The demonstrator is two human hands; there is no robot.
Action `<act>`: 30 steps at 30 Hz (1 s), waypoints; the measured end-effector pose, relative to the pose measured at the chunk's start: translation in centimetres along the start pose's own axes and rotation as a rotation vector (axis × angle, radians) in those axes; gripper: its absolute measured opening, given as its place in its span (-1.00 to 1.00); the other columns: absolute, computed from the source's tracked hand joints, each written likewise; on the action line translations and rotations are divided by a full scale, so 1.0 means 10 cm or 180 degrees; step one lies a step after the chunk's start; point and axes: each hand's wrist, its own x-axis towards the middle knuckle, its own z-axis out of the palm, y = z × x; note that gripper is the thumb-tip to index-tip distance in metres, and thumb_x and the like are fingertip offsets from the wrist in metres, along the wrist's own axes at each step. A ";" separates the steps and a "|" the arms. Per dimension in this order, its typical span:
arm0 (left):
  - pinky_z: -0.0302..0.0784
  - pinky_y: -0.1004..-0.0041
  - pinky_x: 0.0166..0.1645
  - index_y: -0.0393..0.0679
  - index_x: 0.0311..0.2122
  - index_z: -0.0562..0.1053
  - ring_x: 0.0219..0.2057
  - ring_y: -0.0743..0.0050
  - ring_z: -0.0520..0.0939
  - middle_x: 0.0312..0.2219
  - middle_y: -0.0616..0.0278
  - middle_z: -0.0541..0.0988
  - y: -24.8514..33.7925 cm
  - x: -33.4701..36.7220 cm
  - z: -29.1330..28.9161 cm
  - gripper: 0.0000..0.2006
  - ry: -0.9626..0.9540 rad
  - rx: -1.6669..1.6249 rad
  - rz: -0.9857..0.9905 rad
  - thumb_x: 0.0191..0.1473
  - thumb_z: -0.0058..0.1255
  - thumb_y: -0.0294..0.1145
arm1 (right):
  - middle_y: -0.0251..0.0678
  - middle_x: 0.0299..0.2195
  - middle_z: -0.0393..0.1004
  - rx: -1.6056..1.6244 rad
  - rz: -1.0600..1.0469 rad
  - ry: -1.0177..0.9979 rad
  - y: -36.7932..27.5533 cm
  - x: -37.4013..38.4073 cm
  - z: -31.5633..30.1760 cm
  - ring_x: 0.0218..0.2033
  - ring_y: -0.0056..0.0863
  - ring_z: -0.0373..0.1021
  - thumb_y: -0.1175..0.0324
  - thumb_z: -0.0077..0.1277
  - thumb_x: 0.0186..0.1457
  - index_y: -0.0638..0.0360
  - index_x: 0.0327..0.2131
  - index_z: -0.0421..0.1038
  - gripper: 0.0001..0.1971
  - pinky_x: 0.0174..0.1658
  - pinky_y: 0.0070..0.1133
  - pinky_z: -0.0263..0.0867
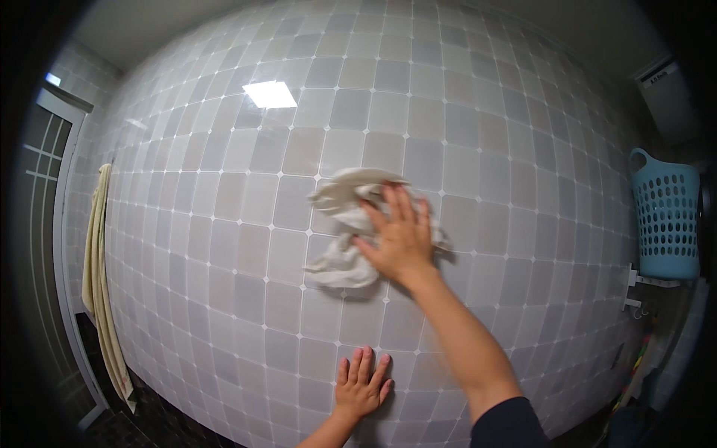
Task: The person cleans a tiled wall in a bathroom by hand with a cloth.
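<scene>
A crumpled off-white cloth (347, 257) is pressed to the tiled wall (246, 209) by my right hand (403, 239). That hand holds the cloth against the tiles under its palm, with the fingers pointing up and somewhat spread. Parts of the cloth bunch out to the left of the hand, and a small end shows at its right. Lower down, my left hand (360, 388) rests flat on the tiles with its fingers apart and nothing in it. A gap of bare tile lies between the left hand and the cloth.
At the left, a long pale yellow towel (98, 261) hangs beside a white-framed glass door (63, 201). A blue perforated basket (665, 216) sits at the right on a white wall rack (642, 280) with hooks. A ceiling light's reflection shows on the upper tiles.
</scene>
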 end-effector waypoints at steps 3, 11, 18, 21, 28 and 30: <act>-0.26 0.05 0.33 0.05 0.19 0.28 0.28 0.00 0.07 0.21 -0.09 0.15 0.01 0.00 0.01 -0.44 0.0007 0.0003 0.0009 0.09 -0.17 0.01 | -0.14 0.27 -0.08 -0.0380 0.0360 -0.0041 0.64 -0.34 -0.28 0.32 -0.21 -0.21 -0.13 -0.03 -0.04 -0.15 0.16 0.20 -0.33 0.28 -0.07 -0.36; -0.29 0.05 0.33 0.06 0.19 0.28 0.29 0.03 0.07 0.21 -0.07 0.15 0.02 0.00 0.04 -0.45 0.0066 -0.0118 0.0006 0.10 -0.18 0.00 | -0.10 0.27 -0.06 -0.0600 0.1122 0.0374 1.53 -0.76 -0.55 0.32 -0.20 -0.21 -0.07 -0.02 -0.02 -0.19 0.21 0.13 -0.31 0.28 -0.15 -0.38; -0.12 0.04 0.29 -0.05 0.21 0.22 0.24 -0.01 0.13 0.21 -0.09 0.14 0.04 -0.03 0.06 -0.41 0.0123 -0.0478 0.0002 0.10 -0.11 -0.03 | -0.12 0.25 -0.06 -0.0434 0.0064 -0.0145 0.23 0.19 -0.21 0.31 -0.20 -0.21 -0.13 0.00 -0.08 -0.19 0.16 0.20 -0.31 0.27 -0.04 -0.37; -0.09 0.04 0.28 -0.07 0.13 0.31 0.23 0.03 0.16 0.18 -0.03 0.21 0.08 -0.02 0.08 -0.46 0.0295 -0.0574 -0.0004 0.08 -0.11 -0.03 | -0.14 0.26 -0.06 -0.0176 -0.0487 -0.0086 -0.40 0.64 0.08 0.32 -0.25 -0.21 -0.15 -0.02 -0.07 -0.25 0.16 0.20 -0.32 0.28 -0.06 -0.41; -0.06 -0.10 0.29 -0.13 0.06 0.37 0.23 -0.06 0.17 0.13 -0.01 0.29 -0.02 -0.36 0.58 -0.49 0.0580 -0.0853 0.0150 0.02 -0.15 -0.10 | -0.24 0.26 -0.02 0.0246 -0.1042 -0.0139 -1.63 1.34 0.67 0.32 -0.33 -0.20 -0.19 -0.05 -0.04 -0.31 0.16 0.20 -0.34 0.31 -0.13 -0.45; -0.07 -0.16 0.29 -0.13 0.07 0.37 0.21 -0.12 0.18 0.12 0.00 0.30 -0.10 -0.45 0.68 -0.48 0.0566 -0.1022 0.0241 0.00 -0.17 -0.12 | -0.24 0.28 -0.04 0.0253 -0.0930 -0.0112 -1.67 1.53 0.71 0.33 -0.33 -0.22 -0.19 -0.08 -0.02 -0.31 0.16 0.20 -0.36 0.31 -0.13 -0.48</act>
